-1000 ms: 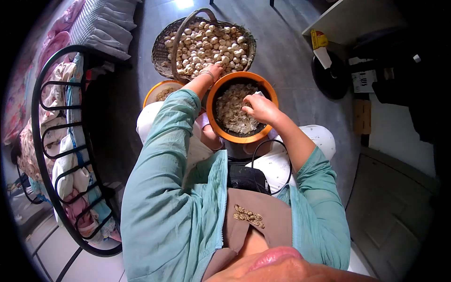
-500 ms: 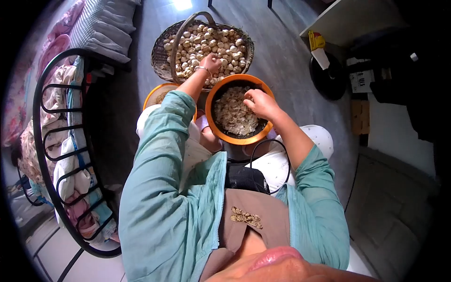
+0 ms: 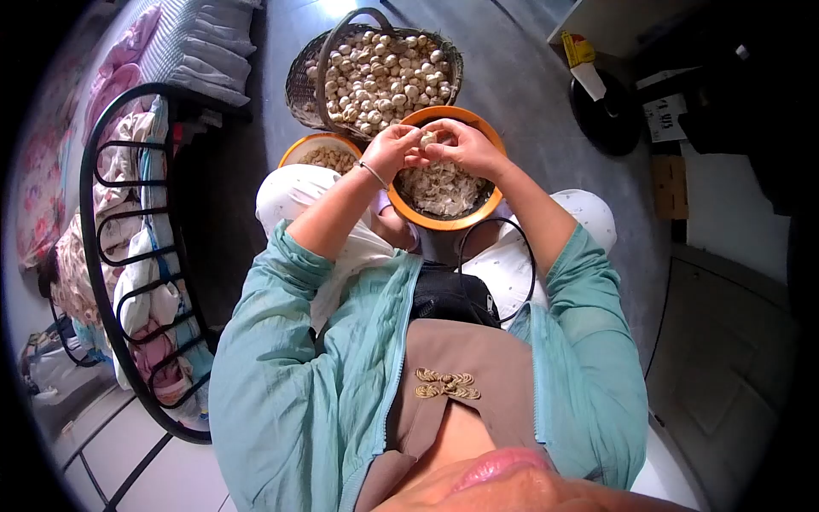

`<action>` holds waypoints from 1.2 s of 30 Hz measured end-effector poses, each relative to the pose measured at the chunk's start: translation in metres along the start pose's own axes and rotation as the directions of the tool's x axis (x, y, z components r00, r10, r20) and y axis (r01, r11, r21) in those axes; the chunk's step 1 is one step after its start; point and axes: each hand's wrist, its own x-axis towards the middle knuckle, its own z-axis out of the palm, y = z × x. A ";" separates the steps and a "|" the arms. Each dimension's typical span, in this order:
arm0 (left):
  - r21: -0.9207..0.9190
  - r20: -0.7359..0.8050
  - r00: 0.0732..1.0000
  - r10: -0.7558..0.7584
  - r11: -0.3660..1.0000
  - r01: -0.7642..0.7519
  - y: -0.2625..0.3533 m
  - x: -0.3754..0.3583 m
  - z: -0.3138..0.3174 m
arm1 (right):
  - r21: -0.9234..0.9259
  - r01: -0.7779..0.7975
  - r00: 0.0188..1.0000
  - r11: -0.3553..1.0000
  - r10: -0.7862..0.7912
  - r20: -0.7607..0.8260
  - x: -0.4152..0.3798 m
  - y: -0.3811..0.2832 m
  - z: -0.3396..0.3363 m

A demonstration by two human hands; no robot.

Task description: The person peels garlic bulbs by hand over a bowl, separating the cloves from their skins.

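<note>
Over the orange-rimmed bowl [image 3: 488, 205], my left hand [image 3: 397, 150] and my right hand [image 3: 467, 149] meet, fingers closed around one pale garlic bulb [image 3: 428, 139]. The bulb is partly hidden by the fingertips. Papery garlic skins [image 3: 444, 189] lie in the dark inside of the bowl. Beyond it stands a wicker basket [image 3: 303, 85] with an arched handle, full of garlic bulbs [image 3: 384, 72]. A second orange-rimmed container [image 3: 294, 148], at my left knee, holds small pale pieces [image 3: 329, 159] that look like cloves.
A black metal bed rail [image 3: 90, 213] with clothes hanging on it stands at the left. On the right are a round black object [image 3: 607, 119], a cardboard box [image 3: 670, 186] and a pale panel [image 3: 606, 26]. A black bag [image 3: 448, 294] rests at my waist.
My left hand has come back from the basket to the bowl, and my right hand has moved up to meet it. A garlic bulb now shows between them.
</note>
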 end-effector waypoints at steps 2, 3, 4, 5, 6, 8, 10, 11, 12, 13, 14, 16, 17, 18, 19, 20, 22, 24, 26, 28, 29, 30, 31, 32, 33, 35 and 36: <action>-0.054 -0.003 1.000 0.004 0.999 -0.004 -0.008 -0.006 -0.001 | -0.066 0.021 1.000 0.998 -0.021 0.006 -0.001 0.005 0.006; -0.057 -0.002 1.000 0.004 0.998 -0.005 -0.007 -0.008 0.001 | -0.069 0.019 1.000 0.997 -0.019 0.006 -0.001 0.007 0.007; -0.009 -0.023 1.000 0.001 1.000 -0.001 -0.006 -0.009 0.003 | -0.065 0.055 0.998 0.996 -0.056 -0.022 -0.001 0.008 0.008; 0.039 -0.044 0.999 0.000 0.999 0.002 -0.003 -0.009 0.006 | -0.062 0.092 0.994 0.994 -0.095 -0.050 -0.001 0.009 0.008; 0.124 -0.034 0.999 0.008 0.992 -0.004 0.000 -0.009 0.008 | -0.068 0.089 0.994 0.994 -0.093 -0.052 -0.002 0.007 0.008; 0.423 -0.058 0.994 0.087 0.905 -0.055 0.008 -0.008 0.012 | -0.415 0.228 0.947 0.881 -0.300 -0.117 -0.003 0.005 0.006; 0.797 -0.030 0.965 0.261 0.590 -0.134 0.007 0.001 0.010 | -0.415 0.221 0.941 0.883 -0.305 -0.146 -0.002 0.009 0.006; 0.794 -0.028 0.966 0.258 0.593 -0.135 0.004 0.003 0.010 | -0.410 0.220 0.935 0.885 -0.312 -0.170 -0.002 0.011 0.007; 0.851 0.035 0.928 0.370 0.475 -0.222 0.003 0.005 0.012 | -0.411 0.216 0.936 0.886 -0.308 -0.171 -0.001 0.012 0.006; 0.892 0.107 0.876 0.470 0.344 -0.294 0.003 0.006 0.014 | -0.443 0.239 0.925 0.864 -0.341 -0.167 0.000 0.013 0.006; 0.904 0.161 0.851 0.499 0.271 -0.330 0.003 0.007 0.014 | -0.475 0.261 0.913 0.840 -0.375 -0.160 0.001 0.014 0.005; 0.935 0.196 0.861 0.470 0.174 -0.308 0.003 0.009 0.014 | -0.529 0.258 0.922 0.809 -0.370 -0.115 0.002 0.011 0.004; 0.955 0.232 0.868 0.438 0.068 -0.290 0.004 0.010 0.014 | -0.581 0.260 0.927 0.771 -0.368 -0.073 0.003 0.009 0.003; 0.957 0.240 0.878 0.414 0.053 -0.286 0.007 0.009 0.016 | -0.579 0.260 0.929 0.772 -0.363 -0.067 0.003 0.010 0.003; 0.958 0.233 0.880 0.413 0.059 -0.281 0.009 0.007 0.017 | -0.582 0.284 0.924 0.762 -0.380 -0.048 0.003 0.010 0.003; 0.960 0.226 0.896 0.383 0.068 -0.271 0.012 0.005 0.019 | -0.583 0.308 0.917 0.752 -0.399 -0.030 0.004 0.011 0.002; 0.963 0.216 0.912 0.350 0.078 -0.258 0.014 0.003 0.018 | -0.585 0.318 0.912 0.746 -0.410 -0.027 0.002 0.009 0.001; 0.945 0.229 0.887 0.401 0.128 -0.302 0.012 0.005 0.015 | -0.590 0.329 0.905 0.737 -0.424 -0.026 0.003 0.008 0.000; 0.924 0.199 0.896 0.398 0.227 -0.306 0.011 0.009 0.012 | -0.511 0.242 0.940 0.824 -0.330 -0.086 0.002 0.007 0.000; 0.862 0.146 0.901 0.408 0.395 -0.319 0.009 0.016 0.009 | -0.398 0.229 0.948 0.889 -0.296 -0.116 0.003 0.007 -0.002; 0.861 0.148 0.900 0.410 0.395 -0.321 0.008 0.018 0.008 | -0.276 0.214 0.955 0.937 -0.260 -0.142 0.003 0.006 -0.004; 0.705 0.019 0.956 0.292 0.675 -0.220 0.007 0.021 0.007 | -0.126 0.144 0.975 0.982 -0.162 -0.150 0.004 0.009 -0.004; 0.472 -0.068 0.989 0.133 0.877 -0.086 0.005 0.024 0.005 | -0.130 0.144 0.975 0.981 -0.163 -0.151 0.005 0.012 -0.006; 0.405 -0.072 0.992 0.105 0.912 -0.068 0.000 0.031 0.001 | 0.015 0.121 0.983 0.993 -0.117 -0.143 0.006 0.015 -0.007; 0.405 -0.069 0.992 0.107 0.912 -0.070 0.001 0.030 0.000 | 0.160 0.093 0.989 0.983 -0.073 -0.129 0.006 0.015 -0.008; 0.881 0.009 0.986 0.165 0.465 -0.086 0.002 0.029 -0.004 | 0.171 0.062 0.991 0.983 -0.039 -0.130 0.005 0.014 -0.011; 0.956 0.085 0.976 0.203 0.260 -0.137 -0.001 0.029 -0.007 | 0.207 0.081 0.988 0.975 -0.052 -0.145 0.006 0.015 -0.011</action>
